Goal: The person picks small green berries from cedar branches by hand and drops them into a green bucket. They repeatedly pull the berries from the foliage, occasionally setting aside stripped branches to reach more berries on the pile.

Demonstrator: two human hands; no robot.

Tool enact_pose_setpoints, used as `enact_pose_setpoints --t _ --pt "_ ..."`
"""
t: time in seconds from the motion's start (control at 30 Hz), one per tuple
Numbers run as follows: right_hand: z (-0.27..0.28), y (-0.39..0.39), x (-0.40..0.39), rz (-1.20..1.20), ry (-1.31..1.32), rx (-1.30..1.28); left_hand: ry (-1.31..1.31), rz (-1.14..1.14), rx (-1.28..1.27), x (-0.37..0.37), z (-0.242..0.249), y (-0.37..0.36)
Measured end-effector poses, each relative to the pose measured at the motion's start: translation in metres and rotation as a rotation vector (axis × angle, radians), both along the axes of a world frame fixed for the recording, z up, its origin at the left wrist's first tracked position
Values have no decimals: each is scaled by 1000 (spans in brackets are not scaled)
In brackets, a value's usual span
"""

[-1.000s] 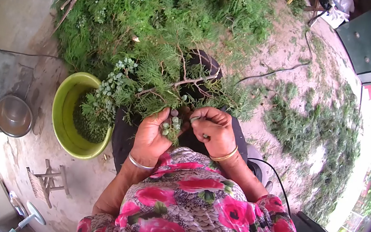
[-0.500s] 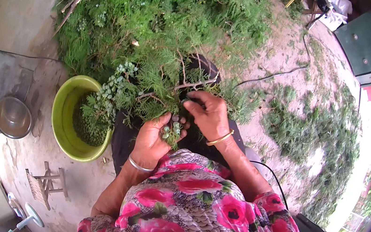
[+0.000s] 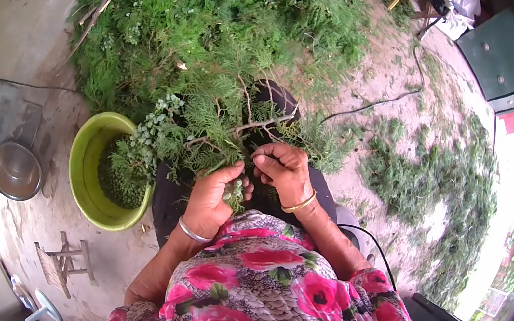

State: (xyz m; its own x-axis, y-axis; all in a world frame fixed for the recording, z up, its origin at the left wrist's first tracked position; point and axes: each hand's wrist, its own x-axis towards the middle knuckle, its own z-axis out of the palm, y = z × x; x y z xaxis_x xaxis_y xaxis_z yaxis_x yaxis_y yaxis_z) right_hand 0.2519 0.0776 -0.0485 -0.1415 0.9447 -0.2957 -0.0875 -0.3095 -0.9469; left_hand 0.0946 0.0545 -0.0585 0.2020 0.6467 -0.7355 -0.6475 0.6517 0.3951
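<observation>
A leafy green branch [image 3: 236,125] with pale green seed cones lies across my lap. My left hand [image 3: 212,200], with a silver bangle on its wrist, is cupped around a few picked cones [image 3: 232,190] and a sprig. My right hand [image 3: 282,170], wearing a gold bangle, is closed around twigs of the branch just right of the left hand. The two hands nearly touch. A cluster of cones [image 3: 150,129] hangs off the branch's left end, over the bowl.
A lime-green bowl [image 3: 82,162] holding picked green cones sits on the ground at my left. Beyond it lie a metal bowl [image 3: 16,169] and a small wooden stool [image 3: 62,258]. A big heap of cut greenery [image 3: 211,16] fills the ground ahead. A cable [image 3: 377,98] runs across the dirt.
My right hand went from beside the left up onto the branch, then pulled back a little and closed on twigs. My left hand curled tighter around the cones.
</observation>
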Motion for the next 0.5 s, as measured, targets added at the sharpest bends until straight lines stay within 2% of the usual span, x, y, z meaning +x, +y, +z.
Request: enact_pose_setpoints --t 0.03,0.1,0.13,0.2,0.23,0.33,0.4,0.47,0.5 --pt "1 -1 1 -2 0 -2 -13 1 16 0 -1 1" --pt "4 -2 2 14 171 -96 -25 3 33 -1 -5 2" --pt "0 -1 6 14 172 -97 -35 22 -26 1 -9 2" --pt "-12 0 18 14 547 -102 -45 43 -84 2 -11 3" --pt "-9 2 21 7 630 -125 -111 55 -96 2 -11 3" --pt "9 7 27 -27 585 -282 -221 51 -107 -1 -13 4" --pt "10 9 24 -14 554 -276 -263 45 -101 -3 -15 5" --pt "14 10 17 -192 381 -299 -331 42 -77 -4 -17 4" --pt "1 12 23 -92 387 -199 -328 50 -84 -4 -17 3"
